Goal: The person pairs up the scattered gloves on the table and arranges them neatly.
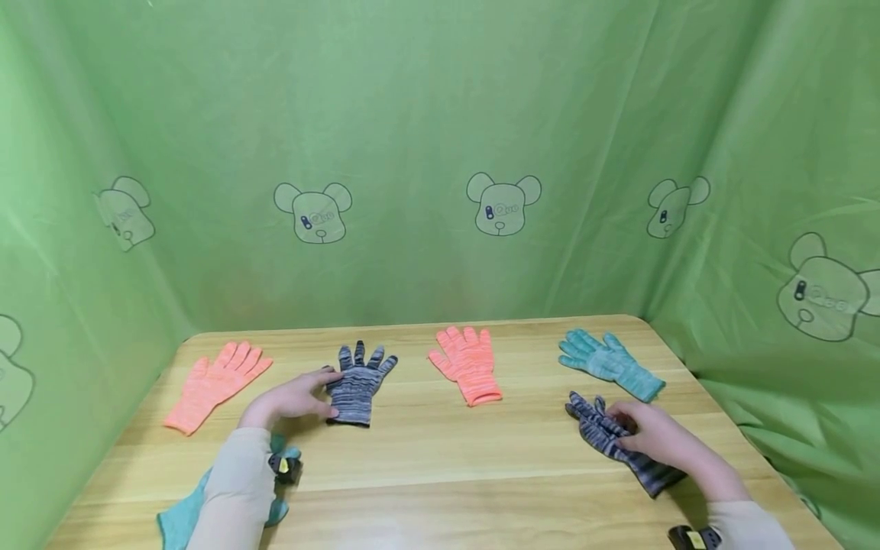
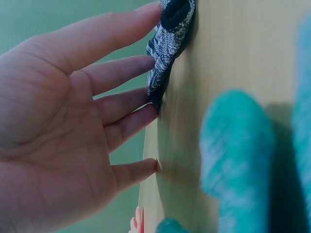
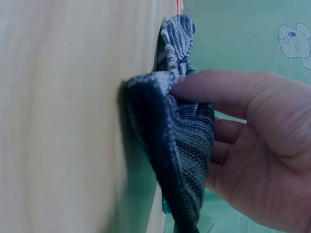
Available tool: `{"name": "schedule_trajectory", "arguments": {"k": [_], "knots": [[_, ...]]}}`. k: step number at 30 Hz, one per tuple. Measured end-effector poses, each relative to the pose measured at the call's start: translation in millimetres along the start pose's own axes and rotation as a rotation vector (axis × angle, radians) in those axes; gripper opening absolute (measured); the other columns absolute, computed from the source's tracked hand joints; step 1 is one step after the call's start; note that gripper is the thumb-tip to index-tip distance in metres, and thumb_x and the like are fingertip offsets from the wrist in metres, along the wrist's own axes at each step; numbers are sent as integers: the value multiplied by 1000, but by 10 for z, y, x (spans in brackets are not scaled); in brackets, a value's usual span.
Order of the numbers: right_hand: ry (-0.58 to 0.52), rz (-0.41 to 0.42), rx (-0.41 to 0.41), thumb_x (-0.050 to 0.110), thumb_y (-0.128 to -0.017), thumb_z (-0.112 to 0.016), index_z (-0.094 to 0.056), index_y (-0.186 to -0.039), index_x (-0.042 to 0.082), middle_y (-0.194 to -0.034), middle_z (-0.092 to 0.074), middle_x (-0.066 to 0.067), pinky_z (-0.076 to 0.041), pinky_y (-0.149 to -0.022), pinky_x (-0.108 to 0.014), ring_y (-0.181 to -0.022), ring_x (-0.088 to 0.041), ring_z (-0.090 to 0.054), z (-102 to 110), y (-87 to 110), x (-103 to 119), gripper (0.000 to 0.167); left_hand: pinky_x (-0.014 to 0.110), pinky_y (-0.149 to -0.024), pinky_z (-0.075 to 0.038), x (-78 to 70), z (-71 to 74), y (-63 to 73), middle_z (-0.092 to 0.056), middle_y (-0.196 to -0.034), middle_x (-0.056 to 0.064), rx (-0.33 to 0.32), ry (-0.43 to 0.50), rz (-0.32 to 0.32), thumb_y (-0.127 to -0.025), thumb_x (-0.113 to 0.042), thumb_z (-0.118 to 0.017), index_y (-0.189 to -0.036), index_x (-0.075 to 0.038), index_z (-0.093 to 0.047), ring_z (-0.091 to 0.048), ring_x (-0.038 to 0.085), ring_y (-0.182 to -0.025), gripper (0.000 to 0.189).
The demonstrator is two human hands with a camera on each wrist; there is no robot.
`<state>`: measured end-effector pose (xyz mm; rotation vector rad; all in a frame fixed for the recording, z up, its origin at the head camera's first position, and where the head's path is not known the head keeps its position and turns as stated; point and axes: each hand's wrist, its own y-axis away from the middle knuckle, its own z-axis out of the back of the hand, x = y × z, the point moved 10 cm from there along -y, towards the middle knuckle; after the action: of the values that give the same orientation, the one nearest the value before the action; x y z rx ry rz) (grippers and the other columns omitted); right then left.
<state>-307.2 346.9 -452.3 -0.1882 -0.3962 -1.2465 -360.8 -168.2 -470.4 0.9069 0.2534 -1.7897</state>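
Observation:
My left hand (image 1: 294, 399) reaches to the left edge of a black-and-grey striped knit glove (image 1: 355, 393), which lies flat with its fingers pointing away. Thumb and fingertips touch that edge, the fingers fairly straight in the left wrist view, the little finger (image 2: 136, 171) down by the wood. On the right, my right hand (image 1: 656, 437) pinches a second black-and-grey glove (image 1: 596, 429) between thumb and fingers. Its dark cuff (image 3: 150, 114) stands partly off the table in the right wrist view. Beneath my left forearm lies a teal glove (image 1: 182, 521), mostly hidden.
An orange glove (image 1: 215, 388) lies at the far left of the wooden table (image 1: 440, 473), another orange glove (image 1: 469, 365) at the back middle. A second teal glove (image 1: 610, 363) is at the back right. Green curtains (image 1: 412, 99) with bear-head drawings enclose the table.

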Motion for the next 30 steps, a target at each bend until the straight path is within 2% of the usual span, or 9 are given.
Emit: {"name": "schedule_trajectory", "arguments": {"k": [19,24,30], "knots": [[-75,12,-112,7,-82,-73,-66,-108,-2,-92,-68,-6,-52,-66,-23,-83,-16,-61,140,-89,39,28,69,-115,-12,-12,12,15,-14,-160,26,7,18,5,-82,-20,-74,-150,-7,-36,-12,51,-145,79],[-60,-8,-115,8,-84,-71,-66,-110,0,-94,-68,-6,-52,-67,-24,-86,-18,-62,158,-122,35,28,69,-115,-13,-17,17,21,-15,-160,26,7,15,10,-82,-21,-74,-150,-7,-36,-13,51,-145,79],[-49,10,-123,8,-85,-71,-66,-110,1,-94,-68,-5,-51,-67,-24,-85,-17,-62,180,-148,86,26,69,-115,-14,-19,7,7,-16,-159,26,5,-5,7,-83,-21,-74,-150,-5,-36,-15,52,-144,79]]}}
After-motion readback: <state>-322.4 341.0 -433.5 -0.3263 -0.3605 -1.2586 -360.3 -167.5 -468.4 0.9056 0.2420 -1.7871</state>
